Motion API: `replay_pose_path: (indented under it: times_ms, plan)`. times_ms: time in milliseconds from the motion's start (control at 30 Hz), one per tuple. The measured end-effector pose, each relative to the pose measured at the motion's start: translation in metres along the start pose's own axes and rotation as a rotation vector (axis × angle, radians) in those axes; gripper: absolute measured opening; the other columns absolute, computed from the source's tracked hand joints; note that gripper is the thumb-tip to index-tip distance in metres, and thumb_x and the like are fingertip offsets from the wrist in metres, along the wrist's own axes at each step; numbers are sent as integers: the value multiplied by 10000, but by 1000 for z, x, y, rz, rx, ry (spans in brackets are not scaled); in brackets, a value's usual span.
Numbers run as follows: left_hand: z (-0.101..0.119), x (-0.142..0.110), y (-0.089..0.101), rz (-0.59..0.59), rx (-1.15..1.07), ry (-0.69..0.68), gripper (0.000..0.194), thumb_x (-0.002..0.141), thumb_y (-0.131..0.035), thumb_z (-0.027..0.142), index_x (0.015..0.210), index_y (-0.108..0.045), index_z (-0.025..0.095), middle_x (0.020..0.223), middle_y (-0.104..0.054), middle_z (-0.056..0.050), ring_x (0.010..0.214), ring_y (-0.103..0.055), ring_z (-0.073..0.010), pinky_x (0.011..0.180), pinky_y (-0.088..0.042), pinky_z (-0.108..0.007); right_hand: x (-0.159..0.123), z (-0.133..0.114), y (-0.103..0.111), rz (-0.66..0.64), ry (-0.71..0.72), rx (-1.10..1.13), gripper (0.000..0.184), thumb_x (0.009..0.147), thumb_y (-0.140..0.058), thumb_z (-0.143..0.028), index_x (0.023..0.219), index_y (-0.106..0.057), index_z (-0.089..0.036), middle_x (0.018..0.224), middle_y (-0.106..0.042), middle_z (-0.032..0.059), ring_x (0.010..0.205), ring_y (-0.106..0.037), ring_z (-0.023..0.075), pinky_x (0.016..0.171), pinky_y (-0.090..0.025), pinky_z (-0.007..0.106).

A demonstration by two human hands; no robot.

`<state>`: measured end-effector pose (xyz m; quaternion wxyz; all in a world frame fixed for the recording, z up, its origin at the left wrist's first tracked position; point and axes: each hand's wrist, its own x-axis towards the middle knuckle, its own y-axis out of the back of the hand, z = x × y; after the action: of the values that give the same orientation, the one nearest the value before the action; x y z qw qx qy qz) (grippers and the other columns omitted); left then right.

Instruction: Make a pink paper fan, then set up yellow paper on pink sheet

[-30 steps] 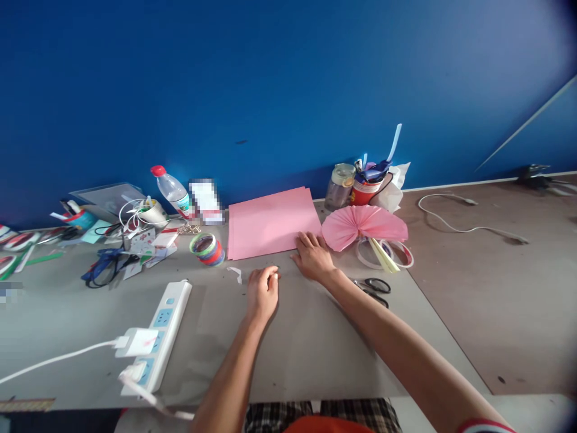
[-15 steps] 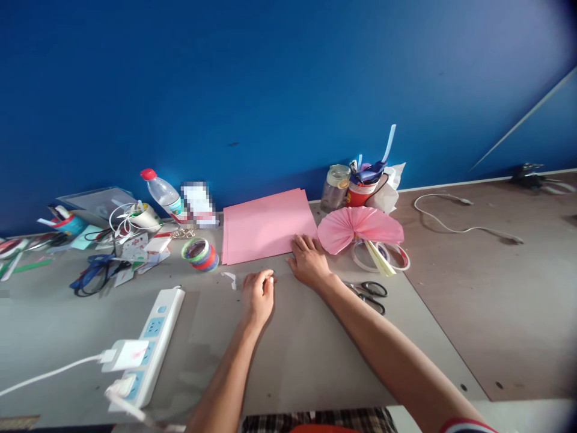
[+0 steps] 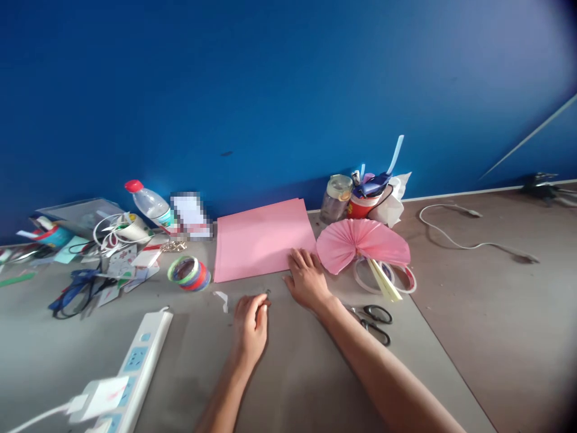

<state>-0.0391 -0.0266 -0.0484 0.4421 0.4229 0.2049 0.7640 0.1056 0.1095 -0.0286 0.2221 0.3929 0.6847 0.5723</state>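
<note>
My right hand (image 3: 309, 279) lies flat, fingers stretched over the lower right corner of a stack of pink paper sheets (image 3: 261, 240). To the left, my left hand (image 3: 251, 325) rests on the table with curled fingers. Whatever those fingers hold, if anything, is hidden; a small dark speck shows by the fingertips. A pleated pink paper fan (image 3: 360, 240) with a pale yellow strip (image 3: 384, 281) lies right of my right hand, over rolls of tape (image 3: 410, 280). Black-handled scissors (image 3: 377, 314) lie beside my right forearm, blades partly hidden. A small white scrap (image 3: 222, 300) is near my left hand.
Left of the paper are stacked coloured tape rolls (image 3: 192, 275), a red-capped bottle (image 3: 151, 204) and cluttered cards and cables. A white power strip (image 3: 146, 355) lies front left. Behind the fan stand a jar (image 3: 336, 198) and a red cup (image 3: 360, 206) against the blue wall (image 3: 279, 90).
The camera view has tilted up slightly, so things sit lower in the picture. Both hands keep nearly the same place on the table and paper.
</note>
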Motion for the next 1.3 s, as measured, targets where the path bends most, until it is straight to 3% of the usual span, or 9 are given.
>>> replay_pose_path:
  times_ms: [433, 667, 900, 1300]
  plan:
    - [7, -4, 3, 44, 117, -35, 278, 875, -479, 158, 1111, -592, 252, 946, -701, -70, 953, -654, -220, 844, -550, -378, -16, 10, 0, -35, 60, 61, 573, 838, -549, -326, 1375, -477, -140, 1501, -349, 125, 1384, -283, 325, 1127, -238, 505]
    - [8, -7, 2, 10, 126, -43, 259, 879, -470, 147, 1098, -581, 229, 953, -695, -68, 937, -643, -203, 840, -534, -359, -15, 13, 3, -56, 62, 80, 576, 853, -541, -383, 1368, -482, -132, 1499, -356, 121, 1380, -278, 327, 1137, -209, 486]
    - [7, -2, -6, 73, 93, -18, 177, 894, -451, 226, 963, -613, 208, 826, -701, -53, 792, -648, -196, 748, -524, -342, -19, 11, 9, -15, 94, 53, 579, 864, -519, -425, 1360, -472, -131, 1469, -394, 139, 1347, -311, 335, 1115, -212, 484]
    - [-7, 5, -12, 45, 141, 14, 206, 884, -461, 258, 951, -647, 200, 877, -711, -70, 822, -651, -206, 767, -520, -351, -14, 11, 6, 82, 93, 77, 489, 856, -519, -432, 1261, -534, -159, 1403, -465, 126, 1297, -346, 307, 1084, -235, 454]
